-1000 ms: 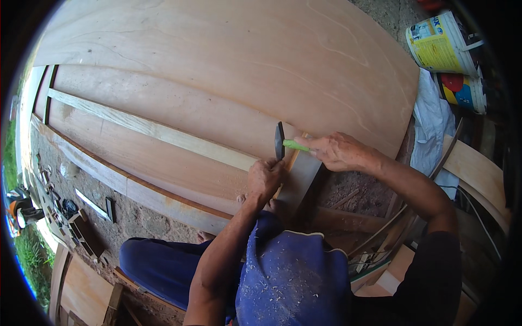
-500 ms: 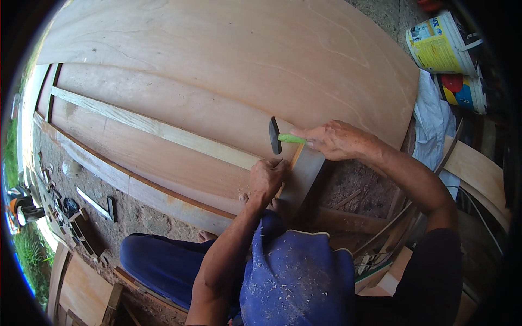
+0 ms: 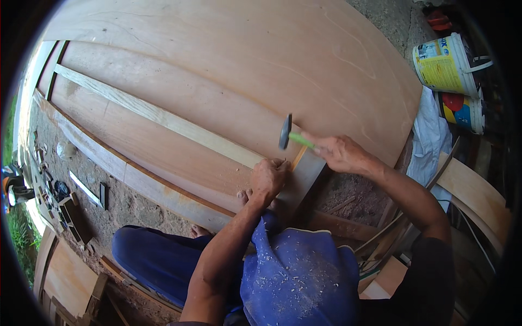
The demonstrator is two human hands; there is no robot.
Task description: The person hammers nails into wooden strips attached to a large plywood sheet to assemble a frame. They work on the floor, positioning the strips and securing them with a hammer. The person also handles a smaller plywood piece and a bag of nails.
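My right hand (image 3: 343, 154) is wrapped round the green handle of a small hammer (image 3: 285, 132), its dark metal head held over the wooden frame. Just below the hammer, my left hand (image 3: 267, 178) is closed in a pinch at the end of a pale wooden strip (image 3: 163, 117), beside the thick end piece (image 3: 305, 171) of the frame. What the left fingertips hold is too small to make out. The strip lies along a broad plywood panel (image 3: 244, 70), and a long curved side board (image 3: 163, 191) runs along its near edge.
Blue cloth dusted with wood shavings (image 3: 299, 277) covers my lap. Stacked paint buckets (image 3: 443, 62) and a white sheet (image 3: 429, 130) are at the right. Offcuts and tools (image 3: 70, 212) lie on the ground at left. Curved plywood pieces (image 3: 473, 190) stand at the right.
The hammer has moved slightly right and its head has tilted, with my right hand a little lower. My left hand stays pinched in the same place. The view has shifted a little.
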